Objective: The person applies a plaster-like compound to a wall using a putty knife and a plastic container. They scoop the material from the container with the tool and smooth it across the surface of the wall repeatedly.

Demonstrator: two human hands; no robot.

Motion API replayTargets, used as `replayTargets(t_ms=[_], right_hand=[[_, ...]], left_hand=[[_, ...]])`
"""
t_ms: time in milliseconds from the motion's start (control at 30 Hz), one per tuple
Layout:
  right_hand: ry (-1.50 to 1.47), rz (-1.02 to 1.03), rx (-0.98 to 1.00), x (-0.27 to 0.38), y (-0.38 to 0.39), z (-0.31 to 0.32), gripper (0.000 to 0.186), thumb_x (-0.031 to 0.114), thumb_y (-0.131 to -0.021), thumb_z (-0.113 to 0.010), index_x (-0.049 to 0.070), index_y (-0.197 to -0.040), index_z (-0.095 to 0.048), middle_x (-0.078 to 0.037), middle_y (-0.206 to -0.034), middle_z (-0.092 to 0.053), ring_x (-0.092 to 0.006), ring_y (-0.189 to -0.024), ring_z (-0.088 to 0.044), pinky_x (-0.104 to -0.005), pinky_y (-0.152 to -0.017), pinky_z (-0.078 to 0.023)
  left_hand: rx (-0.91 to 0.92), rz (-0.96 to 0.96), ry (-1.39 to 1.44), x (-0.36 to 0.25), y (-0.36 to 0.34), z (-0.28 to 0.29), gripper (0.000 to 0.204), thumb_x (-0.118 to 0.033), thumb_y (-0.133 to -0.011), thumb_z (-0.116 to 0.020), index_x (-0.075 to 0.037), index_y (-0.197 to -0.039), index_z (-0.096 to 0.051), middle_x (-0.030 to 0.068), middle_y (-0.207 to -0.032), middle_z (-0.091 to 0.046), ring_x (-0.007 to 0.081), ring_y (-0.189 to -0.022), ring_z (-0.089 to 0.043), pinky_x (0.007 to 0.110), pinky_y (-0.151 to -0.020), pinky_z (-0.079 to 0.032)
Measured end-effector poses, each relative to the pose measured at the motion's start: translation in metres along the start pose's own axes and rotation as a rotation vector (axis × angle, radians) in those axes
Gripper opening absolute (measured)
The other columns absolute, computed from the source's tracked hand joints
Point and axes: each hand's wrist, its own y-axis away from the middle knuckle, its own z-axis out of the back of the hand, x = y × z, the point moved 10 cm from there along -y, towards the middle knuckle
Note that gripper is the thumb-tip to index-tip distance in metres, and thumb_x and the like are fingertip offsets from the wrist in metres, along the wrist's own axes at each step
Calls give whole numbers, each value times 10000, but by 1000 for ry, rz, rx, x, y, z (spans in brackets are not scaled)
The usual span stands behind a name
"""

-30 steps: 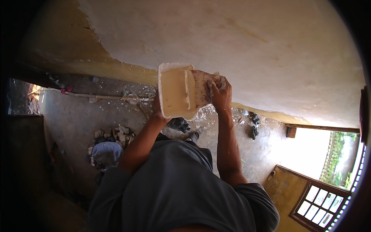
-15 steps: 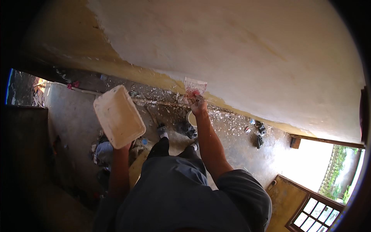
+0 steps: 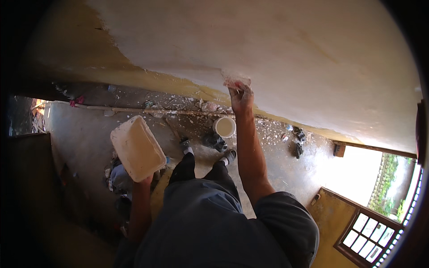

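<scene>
My left hand (image 3: 144, 179) is closed on the near end of a pale rectangular tub (image 3: 137, 148) coated with creamy paste, held low to the left; most of its fingers are hidden beneath it. My right hand (image 3: 241, 97) grips a thin, reddish-stained scraper (image 3: 234, 77) at or very close to the wall (image 3: 313, 53), on the patchy white coat just above a yellow band. Whether the blade touches is hard to tell. Below, to the left of my right forearm, a round white bucket (image 3: 215, 127) with pale contents stands on the floor.
A long pole (image 3: 134, 110) lies along the paint-spattered floor (image 3: 89, 129) by the wall's foot. Black plastic bags (image 3: 214, 142) lie near my feet, a cloth-covered heap (image 3: 119, 172) at left. A yellow board or door (image 3: 330, 219) with a paned window is at lower right, beside a bright opening.
My hands have separated: the tub moved down and left, while my right hand took the scraper from the tub's edge up to the wall, rising further in the last half second.
</scene>
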Motion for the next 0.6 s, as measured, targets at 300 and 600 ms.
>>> replayTargets(t_ms=[300,600], right_hand=[[-108,81,77,110,55,-161,235,16,-874,-439,-159,-1010,-361,-360,-1212,-384,-525,-1211,-421,-547,-1075,-419],[123,373,492,221,155,-297,215,15,-815,-635,-94,-960,-521,-274,-1086,-548,-358,-1021,-592,-334,-893,-558]], left_hand=[[108,83,197,29,-40,-21,575,-494,-962,-434,-156,-1426,-398,56,-1460,-420,286,-1350,-377,503,-1123,-279],[16,170,333,29,-38,-10,563,-481,-963,-437,-142,-1412,-415,62,-1441,-441,285,-1336,-392,498,-1124,-280]])
